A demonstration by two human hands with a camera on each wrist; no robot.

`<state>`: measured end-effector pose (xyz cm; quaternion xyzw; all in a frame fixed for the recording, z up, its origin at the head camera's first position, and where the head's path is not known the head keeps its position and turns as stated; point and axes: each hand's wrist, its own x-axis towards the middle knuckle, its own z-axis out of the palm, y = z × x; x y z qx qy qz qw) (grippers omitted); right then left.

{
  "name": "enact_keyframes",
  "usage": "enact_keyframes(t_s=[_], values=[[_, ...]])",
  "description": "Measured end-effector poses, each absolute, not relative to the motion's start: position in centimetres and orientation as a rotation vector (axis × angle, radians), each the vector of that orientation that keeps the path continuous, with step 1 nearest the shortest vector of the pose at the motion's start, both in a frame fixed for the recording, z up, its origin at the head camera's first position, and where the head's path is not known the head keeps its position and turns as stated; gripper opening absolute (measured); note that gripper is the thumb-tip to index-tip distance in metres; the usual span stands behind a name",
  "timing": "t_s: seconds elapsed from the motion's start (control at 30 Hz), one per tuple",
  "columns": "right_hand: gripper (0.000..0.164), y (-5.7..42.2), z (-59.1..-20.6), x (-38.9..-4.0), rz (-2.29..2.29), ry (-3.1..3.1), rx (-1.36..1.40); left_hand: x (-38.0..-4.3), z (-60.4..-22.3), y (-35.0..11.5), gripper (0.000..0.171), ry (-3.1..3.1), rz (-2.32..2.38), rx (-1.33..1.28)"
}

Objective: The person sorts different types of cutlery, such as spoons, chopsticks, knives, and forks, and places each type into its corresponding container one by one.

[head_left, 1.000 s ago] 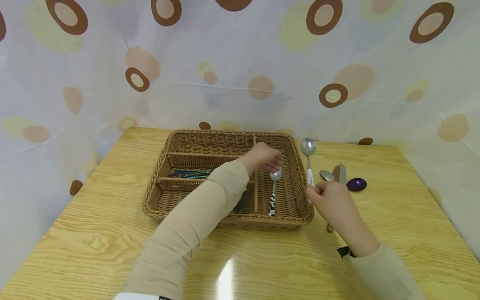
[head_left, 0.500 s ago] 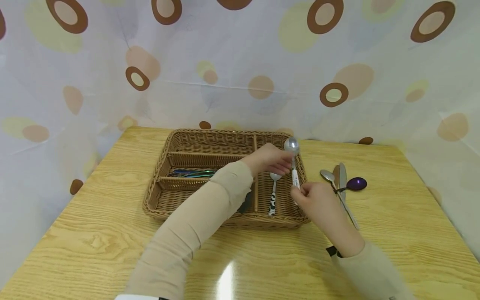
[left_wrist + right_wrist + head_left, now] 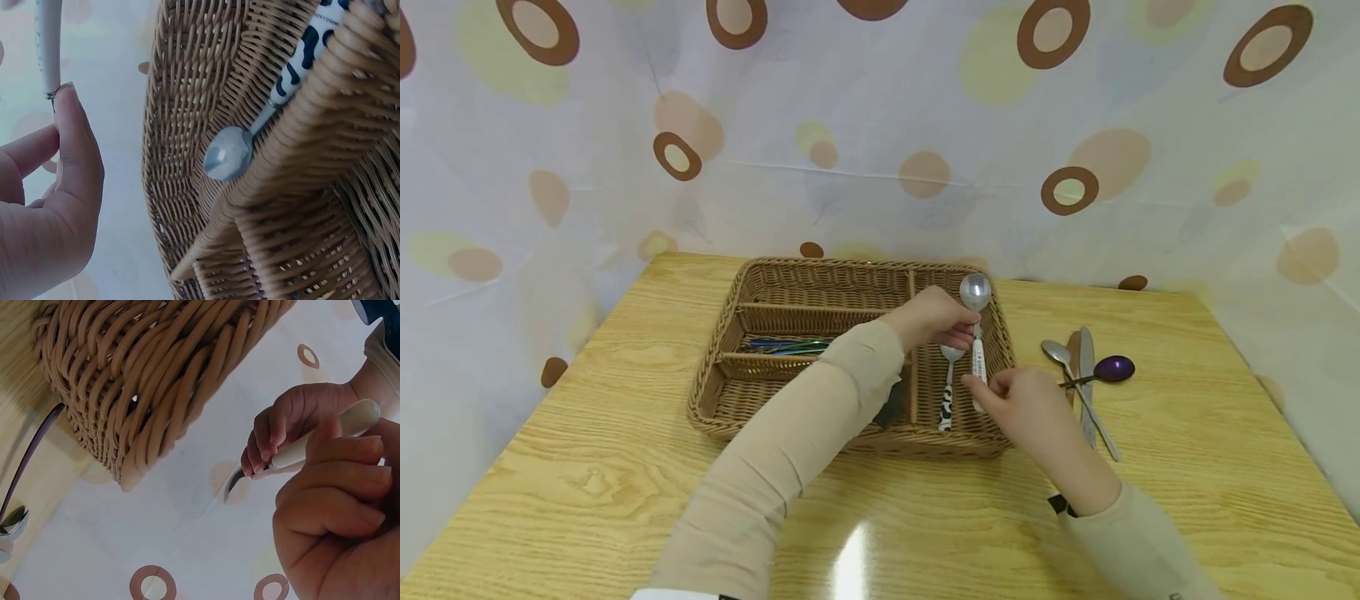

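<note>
A spoon (image 3: pixel 976 293) with a white printed handle is raised over the right compartment of the wicker basket (image 3: pixel 722 429), bowl pointing away. My right hand (image 3: pixel 1026 404) grips the lower end of its handle. With thumb and finger, my left hand (image 3: pixel 934 318) pinches the neck just below the bowl, as the left wrist view shows beside the white handle (image 3: pixel 48 50). Beneath, in the same compartment, lies a spoon with a cow-print handle (image 3: pixel 946 408). In the right wrist view, curled fingers (image 3: pixel 337 494) of my right hand cover part of the handle.
Right of the basket, a purple spoon (image 3: pixel 1114 368), a small metal spoon (image 3: pixel 1056 351), a knife (image 3: pixel 1086 354) and a brown piece (image 3: pixel 1072 350) lie crossed on the wooden table (image 3: pixel 587 483). Shiny coloured cutlery (image 3: pixel 786 345) fills a left compartment. Behind hangs a patterned cloth (image 3: pixel 865 208).
My right hand has carried the white-handled spoon leftward from outside the basket to over its right compartment. My left hand has shifted slightly right and taken hold of the spoon's neck.
</note>
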<state>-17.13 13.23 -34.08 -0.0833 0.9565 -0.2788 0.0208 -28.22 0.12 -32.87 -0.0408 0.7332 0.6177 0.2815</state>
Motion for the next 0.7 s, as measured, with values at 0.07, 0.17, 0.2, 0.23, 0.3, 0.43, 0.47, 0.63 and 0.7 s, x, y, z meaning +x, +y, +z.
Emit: enact_keyframes(t_s=[0.07, 0.17, 0.2, 0.23, 0.3, 0.43, 0.47, 0.63, 0.7], values=[[0.054, 13.3, -34.1, -17.0, -0.848, 2.971, -0.25, -28.3, -33.0, 0.0, 0.018, 1.978, 1.651, -0.126], [0.056, 13.5, -34.1, -16.9, -0.866, 2.964, -0.222, -28.5, -33.2, -0.2, 0.017, 2.007, 1.624, -0.147], [0.056, 13.6, -34.1, -16.8, -0.869, 2.964, -0.216, -28.5, -33.4, -0.2, 0.017, 2.019, 1.613, -0.147], [0.056, 13.7, -34.2, -16.8, -0.872, 2.964, -0.21, -28.6, -33.6, -0.3, 0.016, 2.031, 1.603, -0.143], [0.056, 13.8, -34.1, -16.8, -0.877, 2.967, -0.198, -28.6, -33.9, -0.3, 0.017, 2.064, 1.576, -0.133], [0.056, 14.2, -34.0, -16.7, -0.879, 3.003, -0.212, -28.6, -34.3, -0.5, 0.023, 2.102, 1.539, -0.104], [0.056, 14.3, -34.0, -16.7, -0.881, 3.011, -0.216, -28.5, -34.4, -0.5, 0.025, 2.109, 1.532, -0.101], [0.057, 14.8, -34.1, -16.8, -0.91, 3.032, -0.22, -28.5, -34.9, -0.4, 0.026, 2.123, 1.5, -0.074], [0.056, 14.9, -34.1, -16.9, -0.919, 3.037, -0.214, -28.4, -35.2, -0.3, 0.021, 2.125, 1.491, -0.068]])
